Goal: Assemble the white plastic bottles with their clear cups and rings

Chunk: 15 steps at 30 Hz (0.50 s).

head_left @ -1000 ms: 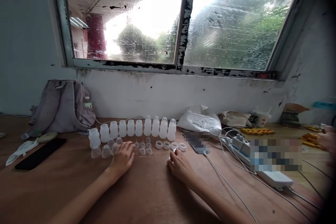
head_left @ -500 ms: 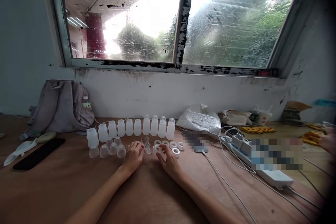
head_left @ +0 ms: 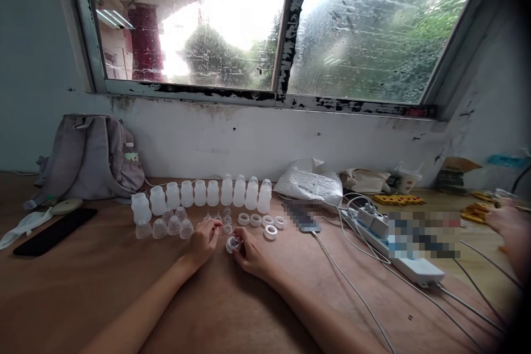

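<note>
My right hand [head_left: 251, 253] grips a white bottle collar ring [head_left: 229, 244] by its right side, just over the table. Something clear shows in the ring's middle. My left hand [head_left: 204, 241] lies to the left with its fingers curled together beside the clear silicone nipples [head_left: 227, 212]; what its fingertips hold, if anything, is hidden. More white collar rings [head_left: 256, 220] lie behind and to the right of my right hand, with one ring [head_left: 270, 232] nearer. Several clear domed caps [head_left: 160, 228] stand left of my left hand. Behind them runs a row of frosted baby bottles [head_left: 200, 193], the right-hand ones topped with domes.
A grey backpack [head_left: 89, 157], a black flat case [head_left: 56, 232] and a white cloth [head_left: 25, 227] are at left. At right are a silvery plastic bag [head_left: 311, 183], a phone [head_left: 302, 217], and a power strip [head_left: 418, 272] with trailing cables. Another person's hand [head_left: 504, 221] is at far right.
My right hand has drawn the collar ring toward me and left, away from the other rings. My left hand remains by the nipples. The view has shifted slightly.
</note>
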Each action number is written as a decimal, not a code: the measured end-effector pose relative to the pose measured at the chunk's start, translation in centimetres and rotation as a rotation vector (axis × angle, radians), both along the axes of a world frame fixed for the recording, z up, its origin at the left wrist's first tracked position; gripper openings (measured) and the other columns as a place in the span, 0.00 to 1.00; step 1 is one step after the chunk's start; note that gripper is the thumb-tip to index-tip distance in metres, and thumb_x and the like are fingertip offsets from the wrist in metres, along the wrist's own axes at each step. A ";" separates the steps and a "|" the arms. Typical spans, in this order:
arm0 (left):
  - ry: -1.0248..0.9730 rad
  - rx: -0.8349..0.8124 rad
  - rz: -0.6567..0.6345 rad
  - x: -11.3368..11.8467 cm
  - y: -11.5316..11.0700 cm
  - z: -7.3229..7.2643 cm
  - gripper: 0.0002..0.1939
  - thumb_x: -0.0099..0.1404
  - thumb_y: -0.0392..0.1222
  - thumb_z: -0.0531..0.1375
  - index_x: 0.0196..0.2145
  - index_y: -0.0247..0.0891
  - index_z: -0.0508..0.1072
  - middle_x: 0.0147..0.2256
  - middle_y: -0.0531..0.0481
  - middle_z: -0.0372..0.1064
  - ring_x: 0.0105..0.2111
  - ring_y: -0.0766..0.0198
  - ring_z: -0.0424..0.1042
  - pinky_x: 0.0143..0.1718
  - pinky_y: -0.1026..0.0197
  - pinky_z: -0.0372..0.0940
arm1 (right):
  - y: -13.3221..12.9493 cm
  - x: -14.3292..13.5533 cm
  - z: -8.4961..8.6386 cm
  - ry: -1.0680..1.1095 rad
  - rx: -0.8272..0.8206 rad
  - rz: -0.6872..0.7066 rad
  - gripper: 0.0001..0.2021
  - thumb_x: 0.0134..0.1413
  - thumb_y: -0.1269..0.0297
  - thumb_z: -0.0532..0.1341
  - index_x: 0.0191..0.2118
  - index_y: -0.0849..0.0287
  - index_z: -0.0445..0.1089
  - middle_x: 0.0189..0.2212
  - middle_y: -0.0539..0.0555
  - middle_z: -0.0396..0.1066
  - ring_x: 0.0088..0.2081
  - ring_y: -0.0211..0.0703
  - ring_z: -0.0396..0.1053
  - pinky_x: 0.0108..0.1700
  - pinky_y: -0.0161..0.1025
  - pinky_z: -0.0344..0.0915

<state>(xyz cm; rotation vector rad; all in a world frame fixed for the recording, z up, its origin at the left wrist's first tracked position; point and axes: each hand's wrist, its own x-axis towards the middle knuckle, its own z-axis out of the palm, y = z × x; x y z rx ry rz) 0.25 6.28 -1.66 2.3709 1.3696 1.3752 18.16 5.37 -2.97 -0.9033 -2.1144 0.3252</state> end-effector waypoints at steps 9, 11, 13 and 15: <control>0.164 -0.154 -0.054 2.2 -1.1 -0.1 0.08 0.57 0.41 0.52 0.32 0.39 0.70 0.33 0.49 0.67 0.37 0.60 0.63 0.41 0.58 0.57 | -0.1 -0.2 0.2 -0.032 -0.063 0.022 0.16 0.43 0.73 0.53 0.42 0.58 0.55 0.36 0.54 0.64 0.38 0.41 0.63 0.39 0.37 0.60; 0.115 -0.174 -0.078 2.2 -1.1 -0.2 0.08 0.58 0.40 0.51 0.30 0.39 0.69 0.32 0.49 0.68 0.36 0.61 0.63 0.40 0.58 0.57 | -0.3 -0.1 0.5 -0.030 -0.070 0.045 0.18 0.42 0.73 0.54 0.43 0.58 0.54 0.37 0.55 0.64 0.39 0.42 0.63 0.40 0.38 0.59; 0.002 -0.219 -0.102 2.1 -0.9 -0.2 0.08 0.59 0.41 0.50 0.30 0.39 0.69 0.31 0.50 0.68 0.35 0.62 0.64 0.38 0.59 0.58 | -0.5 -0.1 0.9 -0.020 -0.072 0.086 0.21 0.41 0.73 0.54 0.45 0.58 0.53 0.38 0.55 0.64 0.40 0.42 0.62 0.42 0.38 0.59; -0.168 -0.301 -0.137 2.0 -0.7 -0.3 0.09 0.60 0.43 0.49 0.31 0.38 0.68 0.30 0.50 0.68 0.32 0.63 0.65 0.35 0.62 0.60 | -0.8 -0.1 1.3 -0.008 -0.068 0.118 0.22 0.40 0.76 0.53 0.46 0.58 0.53 0.38 0.54 0.63 0.40 0.40 0.62 0.42 0.36 0.58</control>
